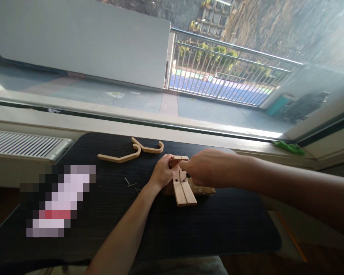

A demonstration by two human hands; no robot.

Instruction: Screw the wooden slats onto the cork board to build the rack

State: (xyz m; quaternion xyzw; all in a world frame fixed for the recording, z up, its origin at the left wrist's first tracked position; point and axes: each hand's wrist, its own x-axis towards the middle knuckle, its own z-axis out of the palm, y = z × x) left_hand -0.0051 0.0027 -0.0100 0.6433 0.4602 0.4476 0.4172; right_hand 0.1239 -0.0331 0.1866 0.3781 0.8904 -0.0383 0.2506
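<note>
Sunlight is coming through a wide window (pixel 111 91) behind a black table (pixel 218 229), and a radiator (pixel 25 143) is running out of frame at left. Pixelation is masking a pale item (pixel 61 198) on the table's left side, so its identity is staying unreadable. Two pale strips (pixel 184 193) are lying side by side on a brown block (pixel 208 191), which they and the hands are largely covering. The left hand (pixel 162 172) is clamping the strips' far part, its fingertips partly hidden. The right hand (pixel 203 168) is curling over them from the other side; its fingertips are out of sight, so I cannot tell whether it is gripping the small dark bit (pixel 188 175) showing beside it. Screws (pixel 127 182) are lying near the left forearm, too small for detail. Beyond, two hooks (pixel 120 158) are resting, perhaps touching.
</note>
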